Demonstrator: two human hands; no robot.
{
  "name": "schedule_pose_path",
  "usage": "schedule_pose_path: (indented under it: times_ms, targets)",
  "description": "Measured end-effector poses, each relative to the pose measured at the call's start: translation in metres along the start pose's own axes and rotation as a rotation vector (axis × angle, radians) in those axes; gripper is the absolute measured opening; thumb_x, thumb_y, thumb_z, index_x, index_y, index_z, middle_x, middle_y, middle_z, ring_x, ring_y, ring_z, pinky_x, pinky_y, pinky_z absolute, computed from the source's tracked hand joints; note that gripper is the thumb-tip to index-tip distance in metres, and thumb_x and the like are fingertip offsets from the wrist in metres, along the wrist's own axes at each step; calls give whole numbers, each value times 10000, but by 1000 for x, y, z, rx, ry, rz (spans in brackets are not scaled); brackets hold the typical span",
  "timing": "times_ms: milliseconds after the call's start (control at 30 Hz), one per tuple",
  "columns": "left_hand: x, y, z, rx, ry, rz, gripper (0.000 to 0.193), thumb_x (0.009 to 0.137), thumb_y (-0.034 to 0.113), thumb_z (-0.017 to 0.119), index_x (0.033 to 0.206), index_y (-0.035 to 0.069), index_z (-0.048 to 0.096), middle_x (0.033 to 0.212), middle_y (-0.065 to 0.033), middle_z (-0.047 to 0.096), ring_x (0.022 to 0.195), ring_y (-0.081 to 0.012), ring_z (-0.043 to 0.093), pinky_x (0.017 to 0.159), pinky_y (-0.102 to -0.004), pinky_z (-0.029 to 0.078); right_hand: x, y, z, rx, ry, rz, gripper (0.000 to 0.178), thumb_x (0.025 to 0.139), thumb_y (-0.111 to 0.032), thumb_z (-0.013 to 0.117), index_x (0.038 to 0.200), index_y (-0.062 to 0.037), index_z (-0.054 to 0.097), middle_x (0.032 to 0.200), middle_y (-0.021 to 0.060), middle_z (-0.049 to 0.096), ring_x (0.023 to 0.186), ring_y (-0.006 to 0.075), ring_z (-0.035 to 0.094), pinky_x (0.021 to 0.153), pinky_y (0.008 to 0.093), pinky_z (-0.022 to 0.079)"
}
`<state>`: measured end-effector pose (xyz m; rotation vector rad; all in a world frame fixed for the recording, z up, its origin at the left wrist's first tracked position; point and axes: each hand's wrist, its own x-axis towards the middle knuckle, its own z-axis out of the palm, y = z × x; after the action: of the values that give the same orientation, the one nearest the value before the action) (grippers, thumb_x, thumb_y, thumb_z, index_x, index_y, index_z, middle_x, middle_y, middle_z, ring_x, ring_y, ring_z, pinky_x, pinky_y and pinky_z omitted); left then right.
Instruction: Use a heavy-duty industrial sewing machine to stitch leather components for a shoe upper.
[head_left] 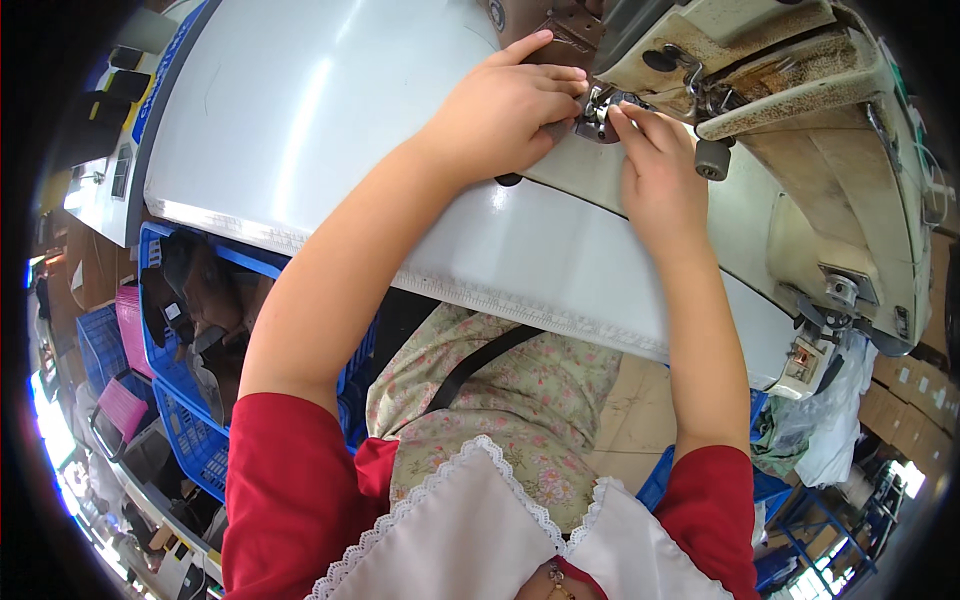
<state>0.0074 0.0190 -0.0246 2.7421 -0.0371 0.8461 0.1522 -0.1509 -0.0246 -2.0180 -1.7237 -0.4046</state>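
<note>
Two hands: right [660, 165], fingertips bunched at one metal presser foot [602, 112], hold unclear; left [505, 115], part-curled, index reaching the brown piece, grip unclear too. One brown leather-like piece [572, 42] beyond the foot — probably light, bendable, scuffable; best steadied flat by edges. One sewing machine [830, 170], right.

Crates [200, 448] left, sewing machine [825, 165] right
</note>
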Motion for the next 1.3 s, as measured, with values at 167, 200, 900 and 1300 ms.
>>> schedule_pose_path:
  times_ms: [167,200,900,1300]
  targets:
    - [2,2,-2,29,-18,-2,213,802,89,672,1004,43,722,1089,-76,714,1118,-219,631,1154,-477,312,-2,1,1,-4,-10,21,356,772,-14,635,1108,-98,715,818,55,615,796,286,586,721,398,486]
    - [2,2,-2,31,-20,3,213,802,89,672,1004,43,722,1089,-76,714,1118,-219,631,1154,-477,312,-3,1,1,-1,-29,36,361,771,-17,638,1115,-97,713,811,57,609,794,290,581,722,401,484]
    - [4,6,-6,28,-66,-31,227,753,64,667,971,56,729,1093,-72,712,1115,-212,629,1170,-484,281,0,-1,3,66,61,8,343,778,17,628,1097,-86,700,988,82,666,848,328,614,746,424,503]
    - [5,6,-5,25,-74,-17,290,701,49,630,972,53,733,1114,-75,707,1136,-220,620,1179,-489,270,1,-2,-2,69,59,5,270,781,4,626,1034,-57,696,1049,87,666,842,345,607,734,443,498]
